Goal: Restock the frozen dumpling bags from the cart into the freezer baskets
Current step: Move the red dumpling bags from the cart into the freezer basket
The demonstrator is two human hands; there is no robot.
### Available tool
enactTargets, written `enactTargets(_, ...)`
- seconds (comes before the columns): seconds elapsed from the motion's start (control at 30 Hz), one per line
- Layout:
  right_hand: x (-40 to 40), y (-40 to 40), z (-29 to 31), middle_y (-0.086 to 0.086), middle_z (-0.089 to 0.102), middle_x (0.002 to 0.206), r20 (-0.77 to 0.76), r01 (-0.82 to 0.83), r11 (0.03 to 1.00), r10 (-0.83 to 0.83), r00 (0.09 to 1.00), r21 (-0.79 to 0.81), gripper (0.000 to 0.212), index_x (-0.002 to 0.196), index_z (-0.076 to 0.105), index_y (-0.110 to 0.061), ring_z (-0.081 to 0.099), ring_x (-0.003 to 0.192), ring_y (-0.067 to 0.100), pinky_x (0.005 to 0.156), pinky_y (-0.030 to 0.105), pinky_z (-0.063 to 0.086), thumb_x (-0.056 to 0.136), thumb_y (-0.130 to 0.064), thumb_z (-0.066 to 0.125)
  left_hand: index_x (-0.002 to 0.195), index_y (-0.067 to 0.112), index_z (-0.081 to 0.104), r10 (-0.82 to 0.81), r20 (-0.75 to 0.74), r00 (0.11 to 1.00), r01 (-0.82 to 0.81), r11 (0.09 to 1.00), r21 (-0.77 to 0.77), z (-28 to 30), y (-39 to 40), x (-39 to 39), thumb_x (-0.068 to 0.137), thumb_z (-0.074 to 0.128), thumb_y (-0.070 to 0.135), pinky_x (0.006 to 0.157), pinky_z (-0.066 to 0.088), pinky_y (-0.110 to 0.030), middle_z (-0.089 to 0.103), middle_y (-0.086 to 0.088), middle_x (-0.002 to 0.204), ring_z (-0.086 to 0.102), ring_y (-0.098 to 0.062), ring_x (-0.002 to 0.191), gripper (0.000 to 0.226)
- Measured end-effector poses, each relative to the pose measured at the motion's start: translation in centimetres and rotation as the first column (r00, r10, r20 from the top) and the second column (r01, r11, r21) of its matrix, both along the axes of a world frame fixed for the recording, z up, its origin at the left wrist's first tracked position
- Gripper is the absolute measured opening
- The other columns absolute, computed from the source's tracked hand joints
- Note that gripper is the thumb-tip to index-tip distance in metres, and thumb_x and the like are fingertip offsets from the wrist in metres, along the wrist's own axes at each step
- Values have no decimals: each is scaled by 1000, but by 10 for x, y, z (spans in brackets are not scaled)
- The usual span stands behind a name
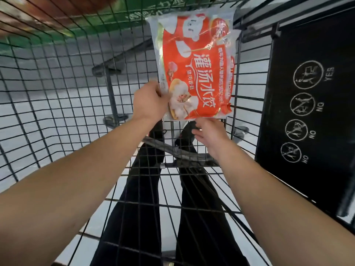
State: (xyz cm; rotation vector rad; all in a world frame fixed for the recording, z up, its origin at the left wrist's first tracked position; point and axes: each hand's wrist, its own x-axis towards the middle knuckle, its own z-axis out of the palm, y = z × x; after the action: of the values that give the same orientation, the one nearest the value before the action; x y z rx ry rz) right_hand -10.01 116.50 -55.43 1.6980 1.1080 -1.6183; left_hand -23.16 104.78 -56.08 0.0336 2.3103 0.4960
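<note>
Head view, looking straight down into a wire shopping cart (57,89). Both bare forearms are reaching in from the lower corners of the frame toward the centre.

Dumpling bag (194,68): one orange-red bag with white characters and a dumpling picture, clear plastic edges. It is sitting in the upper centre of the frame, inside the cart, its long side running up and down the picture. Its top edge is lying near the far wire wall; its lower edge is ending just above the right hand. Whether it is resting on the cart's mesh floor or is lifted off it, I cannot tell.

Left hand (148,101): at frame centre, fingers and thumb curling round the bag's lower left edge, pinching the clear plastic seam. It is gripping the bag.

Right hand (210,131): just below the bag's lower right corner, fingers loosely spread and relaxed, holding nothing. The fingertips are lying close to the bag's bottom edge; actual contact I cannot confirm.

Through the mesh floor the person's dark trouser legs (142,198) are showing in the lower centre, standing on pale floor tiles (63,112). A black panel (311,116) with white circular pictograms marked YES and NO is filling the right of the frame. A green surface (107,14) with pale lettering is lying across the top, blurred. A brown blurred shape is sitting in the upper left corner; not identifiable.
</note>
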Motion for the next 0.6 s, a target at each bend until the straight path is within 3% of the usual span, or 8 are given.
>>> enactTargets(0.1,0,-7,-3,4,69,104,-6,129,991,-129,992,18,20,112,62,-14,69,100,24,83,31,56,93,-20,62,76,13,59,132,161,978,-133,991,-8,11,-18,17,90,66,23,70,58,-35,71,-6,82,70,-24,73,18)
enactTargets(0.2,5,-14,-2,7,72,90,-3,91,983,-92,996,159,6,81,63,-14,68,87,26,80,37,56,86,-11,64,100,2,66,395,496,773,-410,908,-84,30,-45,48,92,71,21,68,63,-41,74,-15,81,75,-26,69,21)
enactTargets(0.23,6,-16,-3,10,70,84,1,53,979,-54,999,199,9,75,61,-13,64,78,24,73,36,53,84,-11,65,103,2,66,388,586,712,-398,910,-118,35,-53,55,92,70,22,65,63,-35,74,-15,81,74,-24,69,23)
enactTargets(0.3,9,-18,-2,12,66,76,9,-58,959,58,998,278,15,72,59,-8,53,65,18,63,30,43,86,-13,63,97,8,68,257,645,720,-216,966,-144,42,-65,62,93,70,27,58,61,-29,75,-12,78,72,-19,66,20)
enactTargets(0.4,15,-16,-5,-1,52,65,49,-225,911,221,974,347,29,64,50,-15,44,59,14,53,27,31,93,-14,54,77,12,71,208,399,893,-154,975,-162,38,-79,47,89,67,30,64,58,-35,73,-7,72,68,-21,65,22)
enactTargets(0.47,16,-16,-10,-2,58,69,69,-266,889,260,963,372,25,70,58,-16,50,63,16,56,27,33,94,-16,53,82,13,69,219,130,967,-190,961,-202,33,-89,28,88,62,29,68,52,-30,71,-1,79,66,-21,76,18)
enactTargets(0.53,16,-15,-15,-2,63,76,77,-260,892,250,965,369,18,82,65,-16,54,67,16,56,26,36,94,-17,52,100,13,65,280,-46,959,-283,937,-206,23,-99,12,90,58,25,76,51,-31,67,1,93,63,-21,88,17)
enactTargets(0.6,14,-17,-18,-1,63,80,71,-240,911,230,971,334,17,88,66,-16,55,68,15,55,26,38,95,-17,51,111,11,62,364,-46,930,-365,908,-207,10,-112,4,90,58,23,82,52,-34,65,-1,103,62,-23,95,25)
